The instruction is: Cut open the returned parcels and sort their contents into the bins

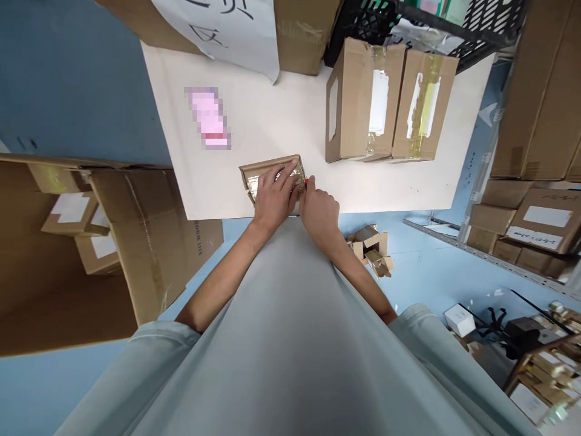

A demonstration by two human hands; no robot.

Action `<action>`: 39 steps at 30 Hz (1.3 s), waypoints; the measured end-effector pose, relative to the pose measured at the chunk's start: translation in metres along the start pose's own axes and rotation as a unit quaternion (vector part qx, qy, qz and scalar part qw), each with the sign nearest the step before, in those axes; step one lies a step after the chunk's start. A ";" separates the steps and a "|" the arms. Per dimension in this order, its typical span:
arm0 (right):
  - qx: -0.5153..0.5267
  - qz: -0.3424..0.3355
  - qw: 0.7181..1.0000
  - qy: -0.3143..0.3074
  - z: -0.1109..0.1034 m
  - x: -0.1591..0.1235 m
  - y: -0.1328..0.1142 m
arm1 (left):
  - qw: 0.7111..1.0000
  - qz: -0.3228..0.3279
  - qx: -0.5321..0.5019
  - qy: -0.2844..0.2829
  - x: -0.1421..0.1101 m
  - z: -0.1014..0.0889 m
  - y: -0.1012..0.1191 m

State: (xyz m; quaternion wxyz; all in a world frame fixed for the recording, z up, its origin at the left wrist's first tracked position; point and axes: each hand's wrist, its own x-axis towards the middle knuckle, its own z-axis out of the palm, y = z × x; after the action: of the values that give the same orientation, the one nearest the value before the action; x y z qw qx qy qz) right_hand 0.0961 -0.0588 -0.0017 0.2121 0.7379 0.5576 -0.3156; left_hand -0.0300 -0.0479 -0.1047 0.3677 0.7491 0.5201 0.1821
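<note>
A small flat cardboard box (247, 178) with shiny clear tape on its top lies at the white table's front edge. Across that top my left hand (275, 197) holds it down, fingers reaching to the far edge and thumb nearer me. Right beside it, at the box's right end, my right hand (319, 209) is closed in a fist round a small red tool (307, 181). Only a bit of red shows, so its kind is hidden. A pink blurred item (209, 118) lies farther back on the left.
Two taped cartons (363, 103) stand at the table's back right, before a black plastic crate (436, 24). A large carton (299, 36) with a paper sheet is at the back. A big open box (149, 236) stands left. An opened small carton (374, 248) lies on the floor.
</note>
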 end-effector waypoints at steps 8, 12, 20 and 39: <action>-0.022 0.018 0.999 0.016 0.005 0.005 -0.015 | 1.000 0.004 -0.009 0.011 -0.003 -0.001 -0.010; -0.017 0.039 0.999 -0.012 0.004 -0.014 -0.019 | 1.000 0.004 -0.005 -0.002 -0.006 -0.002 -0.012; 0.029 0.041 0.998 -0.026 -0.009 -0.017 -0.019 | 1.000 0.009 0.000 -0.003 -0.009 -0.004 -0.013; 0.033 -0.002 0.999 -0.031 0.005 -0.019 -0.002 | 0.998 0.001 0.060 0.004 -0.022 0.004 -0.017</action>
State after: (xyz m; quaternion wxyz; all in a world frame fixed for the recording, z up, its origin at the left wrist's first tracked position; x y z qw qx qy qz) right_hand 0.0895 -0.0744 0.0085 0.2043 0.7336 0.5414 -0.3564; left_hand -0.0469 -0.0668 -0.1177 0.3198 0.7699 0.5305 0.1537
